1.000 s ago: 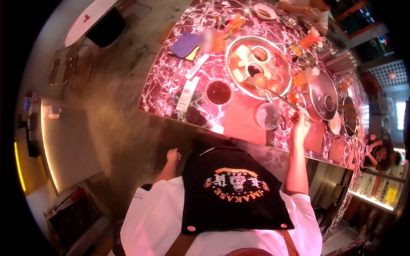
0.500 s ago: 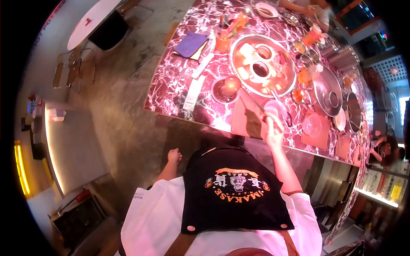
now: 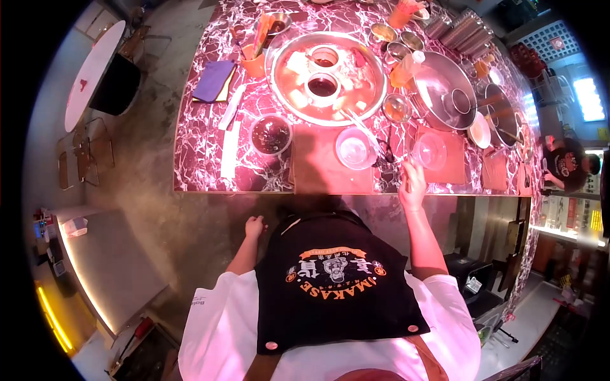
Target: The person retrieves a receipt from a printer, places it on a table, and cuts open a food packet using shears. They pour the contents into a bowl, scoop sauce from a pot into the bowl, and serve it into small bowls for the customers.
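My right hand (image 3: 413, 184) is at the table's front edge, fingers bent and close together. Its fingertips are beside the rim of a clear bowl (image 3: 429, 151); whether anything is held between them I cannot make out. Left of it, a second clear bowl (image 3: 356, 148) stands on a brown mat, near a black-handled utensil (image 3: 386, 151). A bowl of dark liquid (image 3: 271, 134) is further left. Behind these sits a wide round hot pot (image 3: 279, 95) with two inner cups, and chopsticks (image 3: 361, 126) lean over its rim. My left hand (image 3: 255, 226) hangs beside the apron, fingers curled with nothing in them.
A large metal pan (image 3: 470, 117) and several small bowls stand at the right. Purple menus or napkins (image 3: 213, 79) and white paper strips (image 3: 230, 152) lie at the left of the marble table. A person in dark clothing (image 3: 567, 162) is at the far right.
The ladle my right hand held over the dark bowl no longer shows. That hand has moved rightward relative to the bowls. The camera view has turned, shifting the table left.
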Demonstrator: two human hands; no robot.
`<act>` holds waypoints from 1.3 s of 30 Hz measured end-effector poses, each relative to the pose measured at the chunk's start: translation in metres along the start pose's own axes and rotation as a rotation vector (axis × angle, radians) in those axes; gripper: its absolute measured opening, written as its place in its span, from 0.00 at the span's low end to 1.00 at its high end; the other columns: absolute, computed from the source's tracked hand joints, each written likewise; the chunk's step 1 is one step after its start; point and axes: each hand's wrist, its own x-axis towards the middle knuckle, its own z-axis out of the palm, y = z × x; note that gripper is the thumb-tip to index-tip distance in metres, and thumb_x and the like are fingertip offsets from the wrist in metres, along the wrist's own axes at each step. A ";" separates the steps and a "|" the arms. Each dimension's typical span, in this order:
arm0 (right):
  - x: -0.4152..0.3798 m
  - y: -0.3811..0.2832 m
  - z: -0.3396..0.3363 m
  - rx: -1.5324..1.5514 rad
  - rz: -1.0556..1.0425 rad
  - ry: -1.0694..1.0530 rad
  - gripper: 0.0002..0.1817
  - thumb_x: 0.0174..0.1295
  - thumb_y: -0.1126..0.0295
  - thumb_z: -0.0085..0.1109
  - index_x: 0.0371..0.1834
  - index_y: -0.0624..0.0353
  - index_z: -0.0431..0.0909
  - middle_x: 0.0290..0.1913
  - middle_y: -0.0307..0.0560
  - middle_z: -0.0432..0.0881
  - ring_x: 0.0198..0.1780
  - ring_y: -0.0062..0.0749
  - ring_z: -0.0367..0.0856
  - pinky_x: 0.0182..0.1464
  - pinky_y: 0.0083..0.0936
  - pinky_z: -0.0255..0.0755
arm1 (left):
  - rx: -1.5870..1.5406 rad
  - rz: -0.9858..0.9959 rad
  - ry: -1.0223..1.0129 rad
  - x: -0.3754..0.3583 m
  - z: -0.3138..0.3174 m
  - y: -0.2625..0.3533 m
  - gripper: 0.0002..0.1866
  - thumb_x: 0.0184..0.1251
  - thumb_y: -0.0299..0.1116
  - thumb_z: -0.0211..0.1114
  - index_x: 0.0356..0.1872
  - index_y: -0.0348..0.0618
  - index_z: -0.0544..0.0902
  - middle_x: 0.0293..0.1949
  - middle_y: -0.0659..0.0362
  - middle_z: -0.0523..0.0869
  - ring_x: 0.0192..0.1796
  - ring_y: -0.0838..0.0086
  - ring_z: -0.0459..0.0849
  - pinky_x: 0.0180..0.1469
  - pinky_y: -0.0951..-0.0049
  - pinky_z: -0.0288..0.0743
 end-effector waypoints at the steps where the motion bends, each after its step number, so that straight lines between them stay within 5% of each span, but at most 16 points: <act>1: 0.001 0.006 0.004 -0.046 -0.014 -0.003 0.18 0.49 0.87 0.53 0.43 0.59 0.79 0.44 0.55 0.77 0.47 0.49 0.77 0.49 0.35 0.72 | 0.001 0.000 0.007 0.008 0.005 -0.001 0.10 0.65 0.35 0.59 0.29 0.41 0.72 0.23 0.57 0.78 0.20 0.72 0.79 0.19 0.73 0.70; 5: -0.022 0.017 0.043 -0.125 -0.031 -0.135 0.09 0.53 0.74 0.58 0.38 0.55 0.78 0.39 0.50 0.75 0.42 0.45 0.74 0.46 0.39 0.67 | 0.064 0.009 0.010 -0.007 0.028 0.015 0.09 0.64 0.34 0.60 0.39 0.40 0.78 0.26 0.59 0.79 0.22 0.72 0.80 0.22 0.71 0.73; 9: -0.046 0.020 0.074 -0.251 0.010 -0.277 0.16 0.54 0.76 0.55 0.48 0.54 0.73 0.42 0.50 0.76 0.47 0.48 0.74 0.52 0.39 0.64 | 0.197 0.202 -0.049 0.005 0.021 0.020 0.07 0.65 0.32 0.59 0.36 0.39 0.79 0.26 0.60 0.80 0.24 0.75 0.78 0.25 0.76 0.72; 14: -0.060 0.008 0.093 -0.138 0.059 -0.121 0.18 0.51 0.78 0.53 0.47 0.57 0.73 0.44 0.52 0.78 0.50 0.46 0.74 0.54 0.41 0.64 | 0.373 0.220 -0.376 0.023 -0.003 0.052 0.11 0.64 0.35 0.60 0.37 0.37 0.81 0.24 0.57 0.82 0.29 0.71 0.81 0.33 0.71 0.76; 16: -0.080 -0.014 0.084 -0.149 0.247 -0.047 0.15 0.53 0.78 0.53 0.45 0.57 0.74 0.42 0.52 0.79 0.49 0.48 0.75 0.54 0.42 0.64 | 0.874 0.542 -0.442 0.034 0.006 0.052 0.15 0.63 0.39 0.60 0.36 0.34 0.82 0.25 0.51 0.84 0.30 0.67 0.83 0.36 0.68 0.76; 19: -0.155 -0.046 0.060 -0.200 0.446 0.082 0.12 0.53 0.76 0.56 0.42 0.59 0.75 0.42 0.51 0.80 0.46 0.48 0.77 0.50 0.42 0.69 | 0.950 0.621 -0.621 -0.038 0.036 0.104 0.18 0.62 0.42 0.60 0.34 0.32 0.82 0.29 0.50 0.84 0.31 0.66 0.83 0.37 0.67 0.75; 20: -0.189 -0.057 0.045 -0.224 0.558 0.102 0.11 0.53 0.74 0.57 0.41 0.57 0.75 0.41 0.49 0.80 0.46 0.49 0.77 0.51 0.41 0.70 | 0.935 0.717 -0.714 -0.044 0.052 0.102 0.17 0.62 0.41 0.60 0.34 0.33 0.82 0.28 0.53 0.83 0.29 0.68 0.82 0.35 0.69 0.74; 22: -0.272 -0.071 0.009 -0.251 0.798 0.208 0.05 0.56 0.72 0.58 0.35 0.57 0.77 0.37 0.48 0.81 0.42 0.46 0.79 0.47 0.38 0.73 | 0.844 0.402 -0.887 -0.037 0.075 0.083 0.13 0.63 0.39 0.60 0.32 0.37 0.81 0.25 0.61 0.80 0.25 0.76 0.76 0.30 0.76 0.70; 24: -0.356 -0.095 -0.047 -0.283 1.134 0.392 0.06 0.57 0.68 0.59 0.34 0.57 0.77 0.36 0.50 0.82 0.39 0.44 0.80 0.43 0.34 0.73 | 0.933 0.369 -1.013 -0.087 0.094 0.090 0.09 0.65 0.35 0.58 0.32 0.41 0.80 0.22 0.65 0.76 0.22 0.83 0.71 0.23 0.81 0.64; 26: -0.445 -0.130 -0.113 -0.447 1.369 0.680 0.08 0.59 0.65 0.58 0.34 0.58 0.77 0.33 0.51 0.81 0.38 0.42 0.81 0.41 0.32 0.73 | 0.939 0.381 -1.212 0.006 0.108 0.039 0.08 0.66 0.33 0.57 0.30 0.42 0.79 0.21 0.65 0.76 0.20 0.82 0.70 0.22 0.81 0.64; 28: -0.513 -0.184 -0.188 -0.654 1.543 0.945 0.10 0.59 0.63 0.59 0.34 0.59 0.77 0.31 0.51 0.81 0.36 0.40 0.81 0.40 0.31 0.72 | 1.184 0.424 -1.259 -0.046 0.116 0.052 0.08 0.67 0.32 0.57 0.29 0.42 0.77 0.19 0.65 0.75 0.19 0.81 0.71 0.21 0.81 0.64; 30: -0.543 -0.268 -0.258 -0.675 1.489 1.308 0.11 0.61 0.62 0.55 0.32 0.59 0.78 0.32 0.53 0.82 0.35 0.45 0.81 0.38 0.34 0.73 | 1.285 0.535 -1.311 -0.050 0.126 0.044 0.08 0.67 0.33 0.57 0.28 0.43 0.76 0.19 0.64 0.76 0.18 0.81 0.70 0.19 0.81 0.63; 31: -0.602 -0.288 -0.279 -0.989 1.485 1.278 0.11 0.61 0.62 0.55 0.33 0.60 0.79 0.32 0.53 0.82 0.35 0.45 0.81 0.39 0.34 0.73 | 1.323 0.506 -1.307 -0.059 0.132 0.043 0.08 0.67 0.32 0.56 0.29 0.43 0.76 0.19 0.64 0.75 0.17 0.80 0.70 0.19 0.80 0.62; 34: -0.689 -0.374 -0.322 -1.299 1.602 1.370 0.10 0.60 0.63 0.55 0.36 0.58 0.81 0.36 0.52 0.83 0.40 0.46 0.81 0.44 0.35 0.73 | 1.325 0.454 -1.243 -0.067 0.150 0.026 0.06 0.67 0.30 0.56 0.30 0.42 0.76 0.18 0.62 0.74 0.16 0.78 0.70 0.17 0.79 0.62; 39: -0.826 -0.449 -0.342 -1.241 1.983 1.416 0.12 0.57 0.62 0.58 0.38 0.56 0.82 0.38 0.49 0.84 0.43 0.45 0.81 0.47 0.33 0.73 | 1.272 0.450 -1.199 -0.054 0.193 -0.021 0.05 0.66 0.29 0.57 0.32 0.42 0.78 0.18 0.63 0.76 0.15 0.78 0.71 0.17 0.78 0.63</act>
